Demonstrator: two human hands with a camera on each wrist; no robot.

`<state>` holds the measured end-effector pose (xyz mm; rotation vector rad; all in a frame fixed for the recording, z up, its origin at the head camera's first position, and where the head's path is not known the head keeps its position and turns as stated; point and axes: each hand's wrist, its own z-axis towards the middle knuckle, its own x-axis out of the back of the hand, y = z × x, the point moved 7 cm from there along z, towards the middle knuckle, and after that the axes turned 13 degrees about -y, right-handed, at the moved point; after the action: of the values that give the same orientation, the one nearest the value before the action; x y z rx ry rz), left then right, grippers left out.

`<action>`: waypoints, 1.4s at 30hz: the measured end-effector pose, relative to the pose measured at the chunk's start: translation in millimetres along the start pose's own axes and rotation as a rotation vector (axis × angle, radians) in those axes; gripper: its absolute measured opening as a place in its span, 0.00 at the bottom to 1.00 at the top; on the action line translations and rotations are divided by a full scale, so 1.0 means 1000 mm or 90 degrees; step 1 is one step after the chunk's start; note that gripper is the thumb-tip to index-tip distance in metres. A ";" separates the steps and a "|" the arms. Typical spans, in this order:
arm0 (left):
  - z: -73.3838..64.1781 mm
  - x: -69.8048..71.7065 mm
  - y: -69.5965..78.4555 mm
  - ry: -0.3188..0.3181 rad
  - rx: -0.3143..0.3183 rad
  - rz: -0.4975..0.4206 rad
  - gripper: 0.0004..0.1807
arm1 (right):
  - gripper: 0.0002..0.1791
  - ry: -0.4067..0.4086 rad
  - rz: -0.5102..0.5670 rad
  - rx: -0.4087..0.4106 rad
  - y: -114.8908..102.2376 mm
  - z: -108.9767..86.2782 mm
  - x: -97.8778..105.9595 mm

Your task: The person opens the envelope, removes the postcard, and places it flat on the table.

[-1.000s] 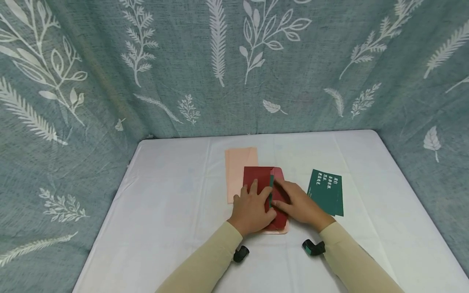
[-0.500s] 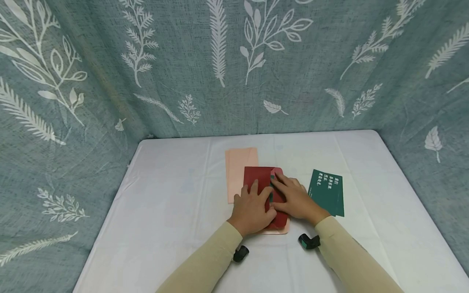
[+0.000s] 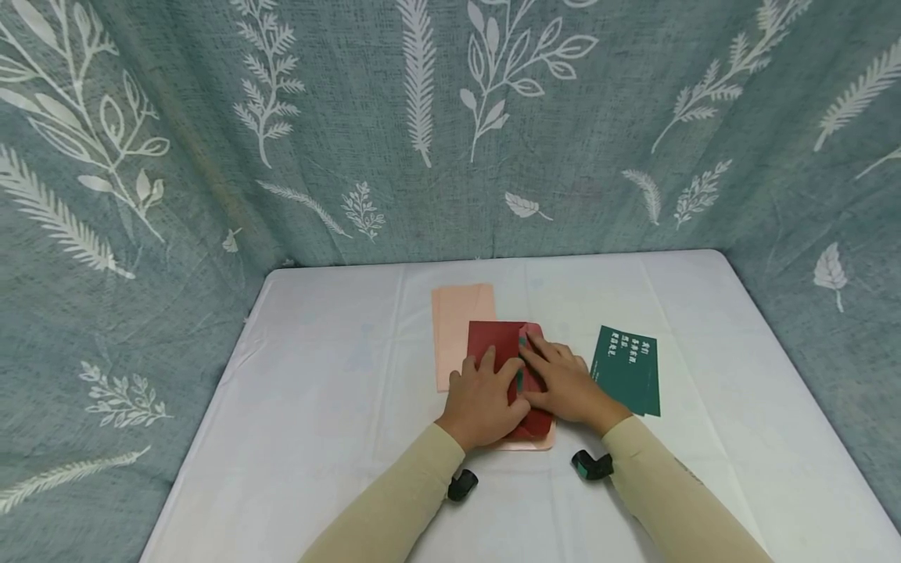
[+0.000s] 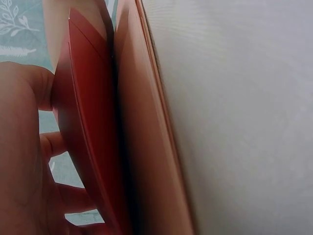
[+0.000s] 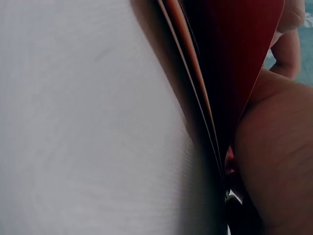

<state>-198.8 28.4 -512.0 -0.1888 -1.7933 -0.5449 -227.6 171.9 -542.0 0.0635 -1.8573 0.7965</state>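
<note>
A red envelope (image 3: 490, 334) lies at the middle of the table, its flap side to the right. A narrow strip of a green card (image 3: 520, 381) shows along its opening. My left hand (image 3: 481, 401) rests on the envelope with fingers spread, and they lie against the red paper in the left wrist view. Over the flap side, my right hand (image 3: 565, 385) presses with its fingers stretched toward the card strip, the thumb near the left thumb. Pale pink envelopes (image 4: 146, 127) lie under the red one, which bows up from them in the left wrist view.
More pale pink envelopes (image 3: 461, 313) lie behind, partly covered by the red one. Green cards (image 3: 626, 383) with white writing lie to the right of the right hand. A white cloth covers the table (image 3: 317, 391), and a green leaf-patterned curtain (image 3: 436, 195) hangs around it.
My right hand has shifted slightly left and forward, its fingers now farther over the flap. Less of the green strip shows. The left hand has stayed in place.
</note>
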 end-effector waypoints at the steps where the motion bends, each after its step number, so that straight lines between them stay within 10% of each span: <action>1: 0.000 0.000 0.000 0.000 0.000 0.000 0.34 | 0.46 -0.001 -0.003 -0.001 0.000 0.000 0.000; 42: -0.001 -0.006 -0.001 0.019 0.030 -0.043 0.33 | 0.46 -0.029 -0.006 0.012 -0.007 -0.014 -0.001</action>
<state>-196.7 28.0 -518.2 -0.0880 -1.7865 -0.5500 -212.7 174.1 -536.2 0.1028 -1.8918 0.8115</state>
